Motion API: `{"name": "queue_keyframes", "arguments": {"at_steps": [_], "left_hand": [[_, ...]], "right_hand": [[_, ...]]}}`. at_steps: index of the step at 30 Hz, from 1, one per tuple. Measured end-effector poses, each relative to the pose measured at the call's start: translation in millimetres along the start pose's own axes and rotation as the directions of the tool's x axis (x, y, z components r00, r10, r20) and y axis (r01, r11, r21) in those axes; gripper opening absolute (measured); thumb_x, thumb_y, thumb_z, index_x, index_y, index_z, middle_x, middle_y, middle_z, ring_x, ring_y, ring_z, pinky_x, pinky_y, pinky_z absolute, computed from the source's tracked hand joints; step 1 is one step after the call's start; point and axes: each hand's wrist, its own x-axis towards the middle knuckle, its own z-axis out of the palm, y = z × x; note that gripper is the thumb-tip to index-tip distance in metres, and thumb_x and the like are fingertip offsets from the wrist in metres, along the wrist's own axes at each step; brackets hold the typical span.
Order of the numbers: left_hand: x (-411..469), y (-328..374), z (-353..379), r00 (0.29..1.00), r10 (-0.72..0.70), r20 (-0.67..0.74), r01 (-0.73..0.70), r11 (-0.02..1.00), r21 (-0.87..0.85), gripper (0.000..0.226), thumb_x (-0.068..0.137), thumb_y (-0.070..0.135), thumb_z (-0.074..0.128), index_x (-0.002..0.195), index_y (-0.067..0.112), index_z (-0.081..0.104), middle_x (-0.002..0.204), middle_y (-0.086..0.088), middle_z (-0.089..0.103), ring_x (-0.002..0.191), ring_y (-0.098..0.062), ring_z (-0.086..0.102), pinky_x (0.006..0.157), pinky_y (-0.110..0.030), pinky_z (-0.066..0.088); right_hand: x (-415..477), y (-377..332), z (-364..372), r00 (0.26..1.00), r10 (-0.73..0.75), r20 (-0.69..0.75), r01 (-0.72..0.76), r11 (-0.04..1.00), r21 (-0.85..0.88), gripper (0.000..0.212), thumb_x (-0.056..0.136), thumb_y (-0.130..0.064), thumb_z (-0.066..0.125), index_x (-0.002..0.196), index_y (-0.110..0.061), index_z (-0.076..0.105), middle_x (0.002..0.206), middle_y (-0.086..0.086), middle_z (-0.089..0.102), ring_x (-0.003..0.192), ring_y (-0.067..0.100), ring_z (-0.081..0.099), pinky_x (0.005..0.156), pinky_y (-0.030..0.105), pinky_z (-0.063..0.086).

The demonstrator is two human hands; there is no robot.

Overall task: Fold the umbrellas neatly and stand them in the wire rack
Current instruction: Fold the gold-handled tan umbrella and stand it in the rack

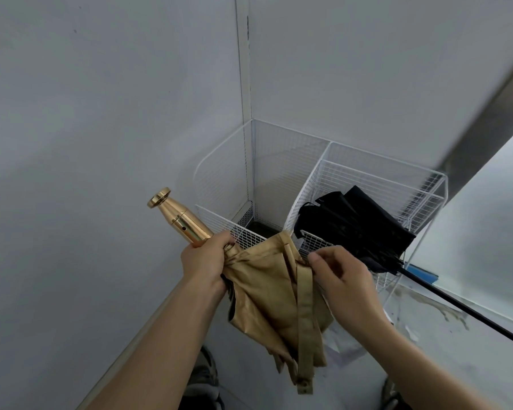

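Plainly the left hand has its grip wrapped tight around the gold umbrella just where the shiny metallic handle meets the gathered canopy, the handle pointing up and away to the left. The right hand has a narrow pinch grip on the cloth's upper edge, near where the closing strap starts, and that strap hangs loose down to its snap end. The umbrella is held in the air just in front of the white wire rack, not yet in it. The canopy looks thin, limp and probably slick, so it will likely slide and bunch rather than hold a crease; the folds would need smoothing and twisting round the shaft before the strap goes on. The handle looks hard and smooth, the steadier place to hold, though it may slip in a palm. In the rack's right compartment a black umbrella lies slumped and loosely bundled, its long shaft sticking out over the front edge; the left compartment seems free.
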Motion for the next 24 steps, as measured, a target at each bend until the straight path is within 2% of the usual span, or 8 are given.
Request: {"name": "queue_keyframes", "arguments": {"at_steps": [4,7,12,16,18,20,22,24], "left_hand": [[0.3,1.1,-0.9,0.999,0.025,-0.037,-0.025,1.000,0.001,0.018,0.074,-0.008,0.067,0.068,0.004,0.055,0.066,-0.014,0.058,0.055,-0.023,0.059,0.061,-0.035,0.053],[-2.0,2.1,-0.4,0.998,0.069,-0.013,-0.068,0.996,0.064,0.015,0.074,-0.007,0.067,0.074,0.003,0.056,0.064,-0.014,0.057,0.052,-0.022,0.058,0.053,-0.030,0.052],[-8.7,7.9,-2.5,0.974,0.123,0.193,-0.156,0.974,0.164,0.010,0.074,-0.010,0.062,0.074,0.000,0.059,0.060,-0.014,0.056,0.048,-0.018,0.053,0.048,-0.025,0.048],[-10.7,10.1,-4.8,0.959,0.123,0.255,-0.175,0.966,0.191,0.014,0.075,-0.008,0.062,0.063,-0.002,0.059,0.054,-0.010,0.059,0.047,-0.016,0.055,0.049,-0.024,0.049],[-9.3,10.4,-5.5,0.964,0.118,0.239,-0.162,0.971,0.177,0.015,0.076,-0.008,0.063,0.063,-0.002,0.060,0.052,-0.009,0.060,0.046,-0.016,0.055,0.048,-0.023,0.049],[-7.4,11.6,-5.8,0.974,0.100,0.206,-0.132,0.980,0.149,0.013,0.076,-0.007,0.063,0.064,-0.002,0.061,0.053,-0.009,0.060,0.046,-0.017,0.056,0.048,-0.023,0.050],[-4.9,13.0,-7.3,0.982,0.075,0.174,-0.096,0.989,0.115,0.007,0.074,-0.006,0.065,0.068,-0.003,0.062,0.056,-0.011,0.061,0.047,-0.018,0.057,0.048,-0.023,0.051],[-1.2,13.9,-9.7,0.986,0.065,0.153,-0.080,0.992,0.093,0.005,0.071,-0.003,0.067,0.075,-0.003,0.064,0.066,-0.015,0.062,0.053,-0.020,0.059,0.053,-0.026,0.052]], "right_hand": [[-2.4,-13.0,-4.6,0.943,0.172,0.284,-0.257,0.920,0.296,0.033,0.094,-0.043,0.056,0.101,-0.013,0.069,0.074,0.011,0.073,0.063,0.019,0.067,0.060,0.029,0.054],[1.3,-11.2,-5.5,0.906,0.229,0.355,-0.367,0.843,0.393,0.025,0.091,-0.017,0.068,0.115,-0.011,0.065,0.078,0.007,0.075,0.066,0.017,0.071,0.061,0.027,0.055],[20.8,-10.4,-23.6,0.815,0.338,0.471,-0.572,0.340,0.747,0.026,0.096,-0.005,0.051,0.119,-0.012,0.063,0.075,0.005,0.068,0.054,0.011,0.062,0.052,0.024,0.055],[27.6,-4.2,-30.8,0.820,0.327,0.469,-0.545,0.200,0.814,0.030,0.099,-0.006,0.049,0.126,-0.012,0.059,0.106,0.016,0.073,0.065,0.012,0.070,0.051,0.020,0.056],[28.1,-3.1,-29.5,0.832,0.317,0.456,-0.532,0.218,0.818,0.030,0.099,-0.011,0.051,0.128,-0.012,0.057,0.114,0.018,0.072,0.082,0.019,0.074,0.064,0.026,0.060],[27.2,-1.1,-26.8,0.854,0.301,0.425,-0.512,0.334,0.791,0.030,0.098,-0.016,0.054,0.128,-0.014,0.057,0.116,0.017,0.071,0.098,0.025,0.073,0.084,0.037,0.057],[25.8,1.4,-23.5,0.888,0.299,0.349,-0.459,0.584,0.669,0.033,0.096,-0.016,0.060,0.129,-0.018,0.058,0.117,0.011,0.072,0.103,0.025,0.072,0.093,0.044,0.054],[23.2,3.0,-19.1,0.934,0.285,0.217,-0.351,0.849,0.396,0.042,0.092,-0.017,0.067,0.132,-0.023,0.057,0.120,0.002,0.068,0.104,0.018,0.069,0.090,0.038,0.054]]}}
